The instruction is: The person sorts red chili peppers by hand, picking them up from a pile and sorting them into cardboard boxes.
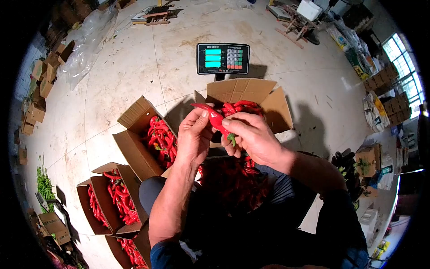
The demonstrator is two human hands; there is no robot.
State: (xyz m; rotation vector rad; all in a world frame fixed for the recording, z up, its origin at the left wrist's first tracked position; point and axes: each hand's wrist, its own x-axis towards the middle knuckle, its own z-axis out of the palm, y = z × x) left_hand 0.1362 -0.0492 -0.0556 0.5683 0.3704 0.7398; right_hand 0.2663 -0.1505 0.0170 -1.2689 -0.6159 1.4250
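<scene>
Pale floor tiles [121, 76] surrounded an open brown cardboard box [242, 91]; before it, left hand [195, 134] and right hand [257, 134] pinched a glossy red, green-stemmed pepper [216, 119], which too hard a squeeze might have split.

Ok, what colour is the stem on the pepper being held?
Green; the stem shows best in the head view.

Curled left hand [195, 133] beside right hand [256, 136]

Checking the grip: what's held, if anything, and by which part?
A red pepper: left hand toward its pointed tip, right hand near its green stem.
</scene>
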